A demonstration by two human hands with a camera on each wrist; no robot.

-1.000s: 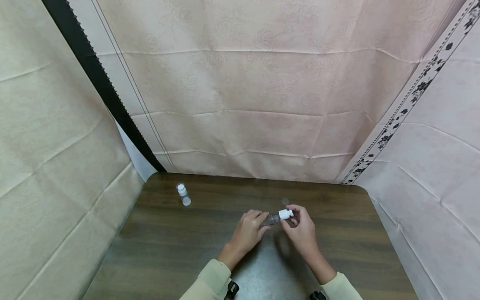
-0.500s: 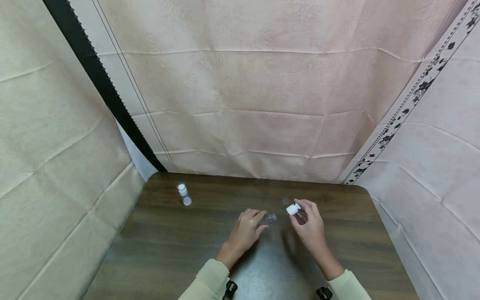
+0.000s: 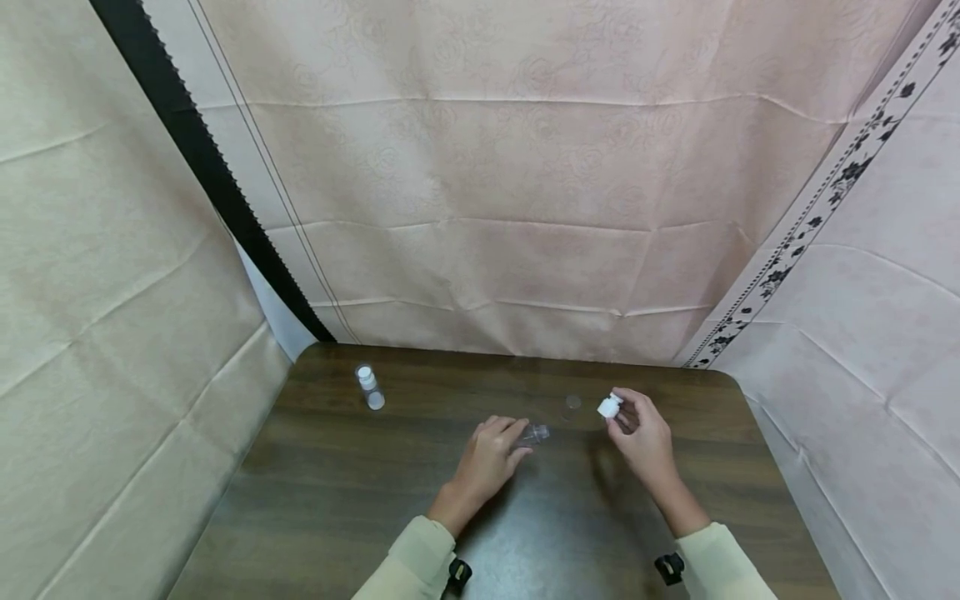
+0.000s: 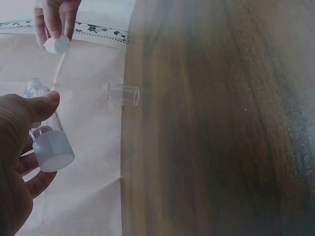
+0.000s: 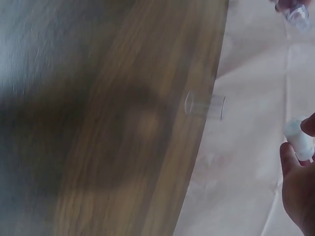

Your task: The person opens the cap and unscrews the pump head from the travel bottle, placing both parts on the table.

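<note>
My left hand [image 3: 487,460] holds a clear bottle [image 3: 536,434] whose open neck points right; in the left wrist view the bottle [image 4: 58,117] has a white base [image 4: 53,151], and thumb and fingers curl round it. Off to the right, my right hand [image 3: 647,442] pinches a small white pump top [image 3: 610,407] between thumb and fingers, apart from the bottle. The right wrist view shows this white piece [image 5: 299,139] at the fingertips. Between the hands and farther back, a clear cylindrical cap [image 3: 572,402] stands on the table.
Another small bottle with a white top [image 3: 370,387] is at the back left of the brown wooden table [image 3: 315,467]. Pale cloth [image 3: 480,183] hangs behind the table's back edge and along both sides.
My right hand has moved right and slightly back with the white piece, away from the bottle, baring its neck. My left hand has shifted slightly left with the bottle.
</note>
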